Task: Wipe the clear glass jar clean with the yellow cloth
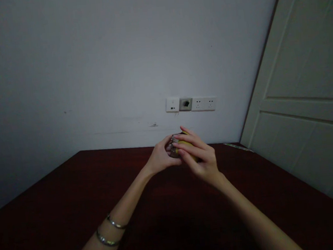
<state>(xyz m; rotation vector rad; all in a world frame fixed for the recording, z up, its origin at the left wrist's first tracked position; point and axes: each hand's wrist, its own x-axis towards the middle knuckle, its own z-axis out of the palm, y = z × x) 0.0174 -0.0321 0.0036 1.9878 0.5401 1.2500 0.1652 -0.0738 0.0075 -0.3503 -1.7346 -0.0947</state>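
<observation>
We see both hands meet above the far half of the bench (59, 204), just off the picture's middle toward 5 o'clock. Between them they hold a small object (174, 150), lifted clear of the dark red-brown top.

The object is mostly hidden. What shows is a dull grey, metallic-looking part on its 9 o'clock side. There is also some yellow, peeking out at 12 o'clock above the knuckles and again at 4 o'clock under the right hand (201, 159). The light is dim and the view soft, so we cannot tell its shape or any markings.

The left hand (159, 159) comes in from 7 o'clock, its fingers curled around the grey side. The right hand comes in from 5 o'clock, and its fingers (187, 142) lie stretched across the front of the object, pressed against it. Both hands are closed on it.

Two silver bangles (111, 231) ring the left forearm, toward 7 o'clock from the hands.

At 12 o'clock from the hands a row of sockets (190, 104) sits on the grey-white wall (91, 69). A pale panelled door (306, 89) fills the 3 o'clock side.
</observation>
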